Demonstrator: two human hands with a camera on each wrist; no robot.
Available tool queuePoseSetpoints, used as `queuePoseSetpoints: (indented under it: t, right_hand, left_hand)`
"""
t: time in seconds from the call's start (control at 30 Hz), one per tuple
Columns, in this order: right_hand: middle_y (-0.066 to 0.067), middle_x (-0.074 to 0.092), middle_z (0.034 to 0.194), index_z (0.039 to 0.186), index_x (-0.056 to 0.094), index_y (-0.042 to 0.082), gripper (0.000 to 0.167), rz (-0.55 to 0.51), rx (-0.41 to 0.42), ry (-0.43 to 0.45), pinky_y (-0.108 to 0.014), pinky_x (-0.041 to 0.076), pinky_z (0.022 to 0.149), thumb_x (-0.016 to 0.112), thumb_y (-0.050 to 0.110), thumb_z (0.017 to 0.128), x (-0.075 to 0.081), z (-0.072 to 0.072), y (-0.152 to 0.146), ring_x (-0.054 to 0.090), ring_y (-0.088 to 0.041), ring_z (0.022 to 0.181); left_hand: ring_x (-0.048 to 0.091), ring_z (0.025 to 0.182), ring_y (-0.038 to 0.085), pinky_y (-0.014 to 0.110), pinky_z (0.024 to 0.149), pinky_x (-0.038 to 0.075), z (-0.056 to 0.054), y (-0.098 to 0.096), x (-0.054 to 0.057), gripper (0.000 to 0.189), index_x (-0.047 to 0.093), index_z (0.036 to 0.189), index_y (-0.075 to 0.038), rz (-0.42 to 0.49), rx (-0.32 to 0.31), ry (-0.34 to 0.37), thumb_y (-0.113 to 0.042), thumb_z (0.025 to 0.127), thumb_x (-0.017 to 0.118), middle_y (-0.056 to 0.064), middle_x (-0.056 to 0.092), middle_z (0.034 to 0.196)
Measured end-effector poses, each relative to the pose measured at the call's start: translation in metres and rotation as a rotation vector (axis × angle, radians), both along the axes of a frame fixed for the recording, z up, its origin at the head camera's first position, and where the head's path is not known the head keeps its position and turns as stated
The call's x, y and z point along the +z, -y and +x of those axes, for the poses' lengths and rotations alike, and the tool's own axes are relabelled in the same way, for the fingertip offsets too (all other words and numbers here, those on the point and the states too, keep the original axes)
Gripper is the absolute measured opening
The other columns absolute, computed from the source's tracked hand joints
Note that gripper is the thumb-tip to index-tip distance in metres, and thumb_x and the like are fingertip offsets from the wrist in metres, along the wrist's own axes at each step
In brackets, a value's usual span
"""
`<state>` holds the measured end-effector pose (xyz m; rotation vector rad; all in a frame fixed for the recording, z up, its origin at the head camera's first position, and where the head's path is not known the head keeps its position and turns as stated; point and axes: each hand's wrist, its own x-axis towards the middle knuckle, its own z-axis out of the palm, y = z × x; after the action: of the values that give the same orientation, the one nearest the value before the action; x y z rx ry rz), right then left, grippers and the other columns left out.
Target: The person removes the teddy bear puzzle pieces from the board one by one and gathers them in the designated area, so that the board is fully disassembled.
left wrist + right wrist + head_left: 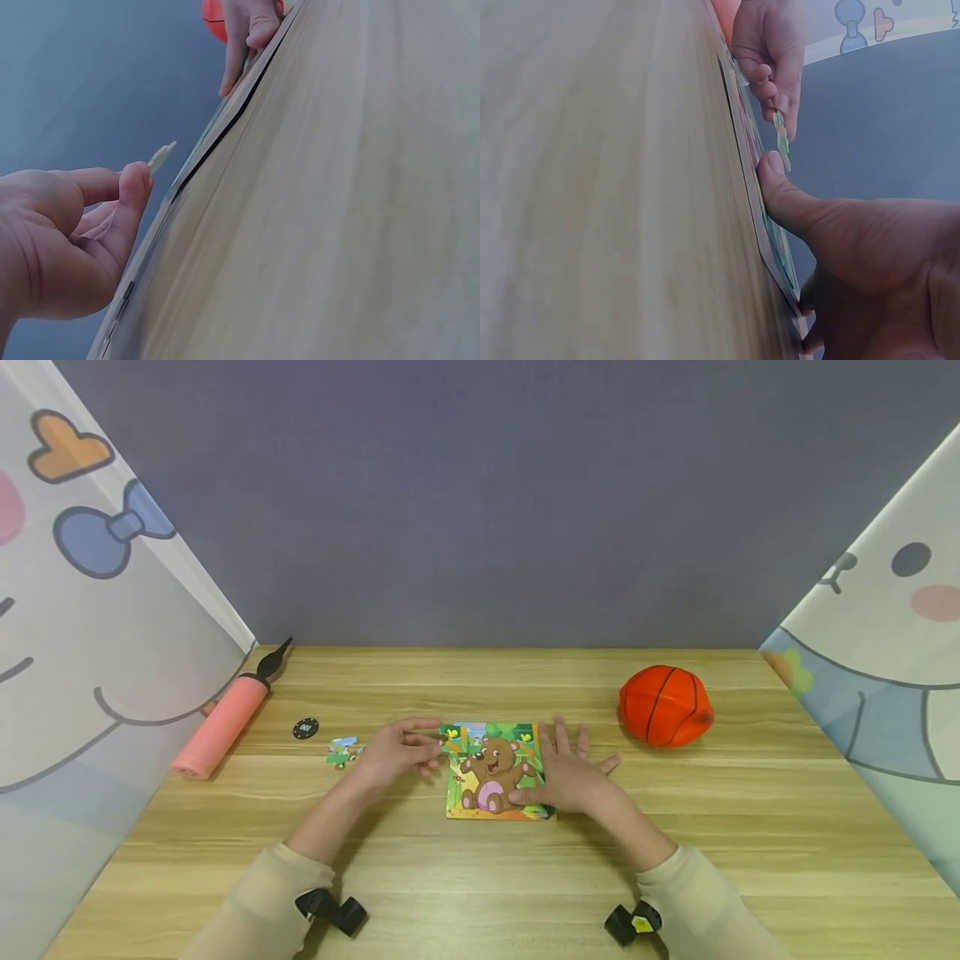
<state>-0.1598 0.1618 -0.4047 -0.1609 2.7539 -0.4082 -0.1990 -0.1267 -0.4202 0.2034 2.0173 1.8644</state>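
Note:
A jigsaw puzzle (491, 781) with a brown bear picture lies flat on the wooden table. Between thumb and forefinger, my left hand (397, 750) pinches a puzzle piece (453, 740) at the puzzle's upper left corner. The left wrist view shows this piece (160, 156) raised a little above the board. My right hand (573, 777) rests on the puzzle's right edge with its fingers spread and its thumb on the picture. Left of my left hand lie loose puzzle pieces (343, 750), partly overlapping in view, so their number is hard to tell.
A black round chip (305, 728) marked 100 lies left of the loose pieces. Farther left is a pink hand pump (223, 727) with a black nozzle. A partly deflated red ball (665, 706) sits at the right. A grey panel (495, 510) rises behind the table.

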Motion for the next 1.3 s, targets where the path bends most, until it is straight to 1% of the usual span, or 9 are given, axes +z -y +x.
queuePoseSetpoints:
  t: [0.23,0.43,0.57,0.83,1.03,1.3]
  right_hand:
    - [-0.021,-0.012,0.166,0.163,0.007,0.007,0.124,-0.016,0.011,0.011,-0.092,-0.004,0.087,0.073,0.07,0.078,0.003,0.001,-0.003,-0.015,-0.056,0.144]
    - [-0.021,-0.012,0.166,0.162,0.005,0.007,0.123,-0.014,0.017,0.014,-0.092,-0.002,0.087,0.073,0.068,0.079,0.005,0.001,-0.004,-0.015,-0.056,0.144]
    - [-0.02,-0.012,0.166,0.162,0.005,0.006,0.124,-0.016,0.019,0.021,-0.092,-0.002,0.087,0.073,0.067,0.079,0.006,0.0,-0.005,-0.014,-0.055,0.145]
    - [-0.021,-0.011,0.166,0.162,0.005,0.005,0.125,-0.019,0.019,0.019,-0.092,-0.003,0.087,0.073,0.068,0.079,0.006,0.0,-0.005,-0.014,-0.056,0.145]
    - [-0.021,-0.011,0.166,0.162,0.005,0.005,0.125,-0.013,0.022,0.016,-0.092,-0.002,0.087,0.072,0.069,0.079,0.005,0.0,-0.005,-0.014,-0.055,0.145]
    - [-0.021,-0.011,0.166,0.162,0.005,0.005,0.125,-0.008,0.026,0.012,-0.092,-0.001,0.087,0.072,0.07,0.079,0.004,0.0,-0.004,-0.014,-0.055,0.145]
  left_hand:
    - [0.069,0.077,0.022,0.036,0.073,0.06,-0.001,0.009,0.0,0.051,0.05,0.142,0.003,-0.038,0.009,-0.002,0.0,0.095,0.068,0.021,0.068,0.111]
    - [0.068,0.078,0.022,0.034,0.072,0.06,-0.001,0.016,0.001,0.052,0.05,0.143,0.002,-0.038,0.02,0.013,0.0,0.095,0.068,0.022,0.067,0.11]
    - [0.068,0.079,0.021,0.032,0.071,0.06,-0.001,0.019,0.002,0.052,0.049,0.143,0.003,-0.037,0.026,0.025,0.001,0.095,0.068,0.022,0.067,0.11]
    - [0.068,0.077,0.02,0.031,0.07,0.06,-0.003,0.022,0.002,0.05,0.05,0.142,0.004,-0.081,0.031,0.039,0.002,0.094,0.067,0.021,0.069,0.108]
    - [0.067,0.075,0.02,0.028,0.066,0.059,-0.003,0.023,0.003,0.049,0.051,0.14,0.004,-0.116,0.042,0.045,0.002,0.094,0.067,0.02,0.069,0.105]
    - [0.065,0.073,0.019,0.024,0.059,0.055,-0.001,0.025,0.005,0.047,0.053,0.139,0.003,-0.148,0.038,0.021,0.001,0.094,0.068,0.018,0.066,0.103]
